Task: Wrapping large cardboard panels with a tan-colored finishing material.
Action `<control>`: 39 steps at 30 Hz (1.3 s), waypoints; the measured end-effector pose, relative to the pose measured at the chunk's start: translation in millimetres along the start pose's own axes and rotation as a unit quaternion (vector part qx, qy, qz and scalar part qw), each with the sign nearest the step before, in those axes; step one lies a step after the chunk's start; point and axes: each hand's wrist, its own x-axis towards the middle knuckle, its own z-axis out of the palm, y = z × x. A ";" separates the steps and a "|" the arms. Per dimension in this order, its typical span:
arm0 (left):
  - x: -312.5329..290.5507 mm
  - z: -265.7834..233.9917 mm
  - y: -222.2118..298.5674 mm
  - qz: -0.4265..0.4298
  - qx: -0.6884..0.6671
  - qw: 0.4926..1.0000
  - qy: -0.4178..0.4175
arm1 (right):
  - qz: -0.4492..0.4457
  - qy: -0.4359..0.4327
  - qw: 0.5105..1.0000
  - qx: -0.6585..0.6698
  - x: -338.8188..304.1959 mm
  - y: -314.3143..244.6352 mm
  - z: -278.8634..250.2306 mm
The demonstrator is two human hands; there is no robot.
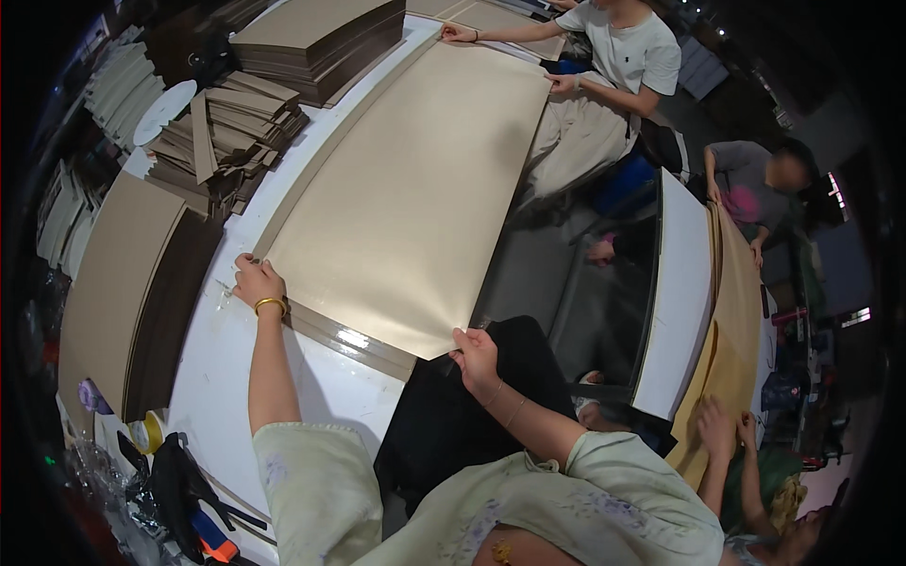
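A large pale-gold sheet (406,179) stretches lengthwise across the white table, over a stack with brownish edges. My right hand (475,357) pinches its near right corner, which is drawn out past the table's edge. At the near left corner, my left hand (259,281), with a yellow bangle at the wrist, has its fingers closed on the sheet's edge; its fingertips are partly hidden. Opposite me, a co-worker's hands (563,84) hold the far corners. Glossy clear strips (354,340) show along the near edge below the sheet.
Stacked brown boards (316,42) and a pile of cardboard strips (226,141) line the left, with another board stack (123,283) nearer. A tape roll (146,432) and black-handled tools (179,491) lie lower left. Rightward, other people handle yellow-brown sheets (727,349) at a second table.
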 end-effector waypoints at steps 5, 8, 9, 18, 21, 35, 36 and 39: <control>0.5 -0.9 -0.9 0.012 -0.013 1.000 0.011 | 0.001 -0.006 1.000 -0.005 2.6 3.9 -4.3; -1.2 0.0 -3.4 0.013 -0.023 1.000 0.007 | 0.009 0.000 1.000 -0.005 2.0 3.2 -2.2; -0.8 1.2 -4.3 0.014 -0.024 1.000 0.011 | 0.009 0.002 1.000 -0.003 2.4 3.7 -2.6; -0.3 2.6 -6.5 0.024 -0.035 0.999 0.017 | 0.006 0.002 1.000 0.004 3.4 5.3 -3.2; -1.0 3.9 -4.7 0.026 -0.030 0.999 0.023 | 0.012 0.014 1.000 -0.003 3.8 6.2 -3.0; 3.6 9.1 -11.0 0.023 -0.014 0.999 0.039 | 0.064 -0.021 0.998 0.001 -1.7 0.5 -10.8; 1.1 7.5 -6.1 0.027 -0.019 0.999 0.031 | 0.091 -0.033 0.995 0.004 -1.4 2.0 -19.0; -1.3 1.6 0.3 0.021 -0.022 0.999 0.023 | 0.155 0.029 0.988 0.006 -8.6 -4.3 -37.5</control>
